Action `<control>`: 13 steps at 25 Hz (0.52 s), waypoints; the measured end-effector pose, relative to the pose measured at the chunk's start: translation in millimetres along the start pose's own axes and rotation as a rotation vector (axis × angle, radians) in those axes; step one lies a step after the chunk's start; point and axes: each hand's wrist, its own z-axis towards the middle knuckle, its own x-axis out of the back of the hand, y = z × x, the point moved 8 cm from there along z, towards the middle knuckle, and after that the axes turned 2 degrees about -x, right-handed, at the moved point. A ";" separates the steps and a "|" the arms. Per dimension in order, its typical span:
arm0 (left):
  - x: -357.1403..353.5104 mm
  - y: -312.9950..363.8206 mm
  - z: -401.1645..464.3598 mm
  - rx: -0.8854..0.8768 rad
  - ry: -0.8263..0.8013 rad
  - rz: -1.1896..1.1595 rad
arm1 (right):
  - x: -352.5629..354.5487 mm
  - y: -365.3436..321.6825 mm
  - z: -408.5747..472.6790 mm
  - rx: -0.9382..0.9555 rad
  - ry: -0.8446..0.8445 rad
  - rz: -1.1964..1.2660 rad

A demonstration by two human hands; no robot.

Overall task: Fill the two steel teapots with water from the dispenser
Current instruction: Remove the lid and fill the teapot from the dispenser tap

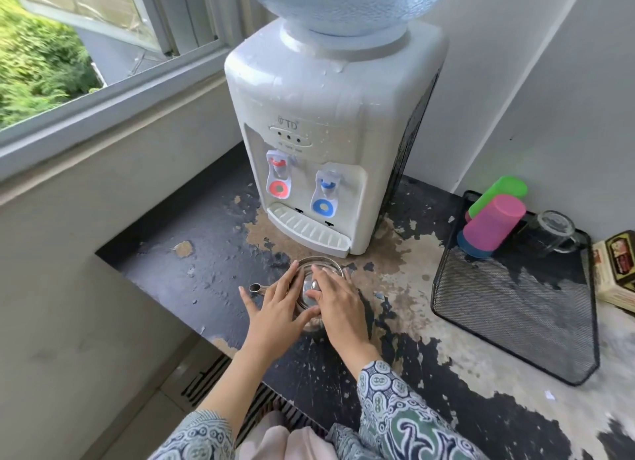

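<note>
1 teapot [311, 296] is visible, on the counter [192, 263] at centre frame, just below the dispenser [330, 123]. Left hand [275, 313] lies open against its side, likely steadying it; right hand [338, 305] pinches the lid knob, probably to uncover it for filling.

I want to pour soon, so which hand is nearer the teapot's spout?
Left. The left hand lies on the teapot right beside the spout; the right hand is on the lid, farther right.

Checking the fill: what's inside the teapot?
Cannot tell. The lid is on the teapot, with both hands, left and right, over it.
</note>
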 end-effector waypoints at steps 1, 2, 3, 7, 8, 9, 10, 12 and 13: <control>-0.5 0.7 0.1 -0.004 -0.007 0.026 | 0.0 -1.4 -0.2 -0.008 0.001 0.005; -1.1 2.0 0.5 -0.012 -0.014 0.057 | 0.1 -2.2 -0.4 -0.016 0.004 0.006; -1.6 2.9 0.1 -0.015 -0.020 0.081 | 0.4 -3.1 -0.3 -0.024 0.002 0.007; -1.7 4.1 2.5 -0.018 -0.011 0.132 | 3.7 -4.9 -0.3 -0.043 0.010 0.022; -2.4 4.8 2.5 -0.028 -0.005 0.144 | 3.7 -5.7 -0.5 -0.046 0.009 0.024; -3.9 3.7 2.9 -0.039 -0.004 0.158 | 3.1 -5.9 -0.6 -0.049 0.009 0.021; -4.8 2.6 3.7 -0.050 -0.001 0.168 | 2.3 -5.9 -0.5 -0.053 0.008 0.016; -2.5 3.6 5.9 -0.083 0.022 0.179 | 0.2 -5.5 -0.9 -0.067 -0.011 0.014; -1.4 3.8 6.6 -0.092 0.032 0.182 | -1.1 -5.2 -1.1 -0.071 -0.020 0.016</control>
